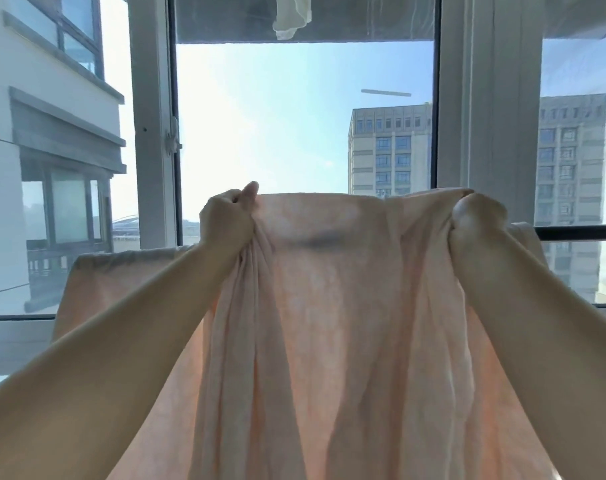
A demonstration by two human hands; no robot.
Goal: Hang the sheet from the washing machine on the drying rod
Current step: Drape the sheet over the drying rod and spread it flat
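Observation:
A pale pink sheet (pixel 329 306) hangs in front of me, stretched between both raised hands. My left hand (pixel 227 220) grips a bunched fold at its upper left, thumb up. My right hand (pixel 476 220) grips the upper right corner. Behind, part of the same pink cloth lies draped over a dark drying rod (pixel 578 233), which shows bare only at the right. The draped part spreads out to the left at about rod height. The sheet's lower end runs out of view.
A tall window with white frames (pixel 152 133) stands right behind the rod, with buildings outside. A white garment (pixel 291 15) hangs from above at the top centre. A grey sill (pixel 14 320) runs along the lower left.

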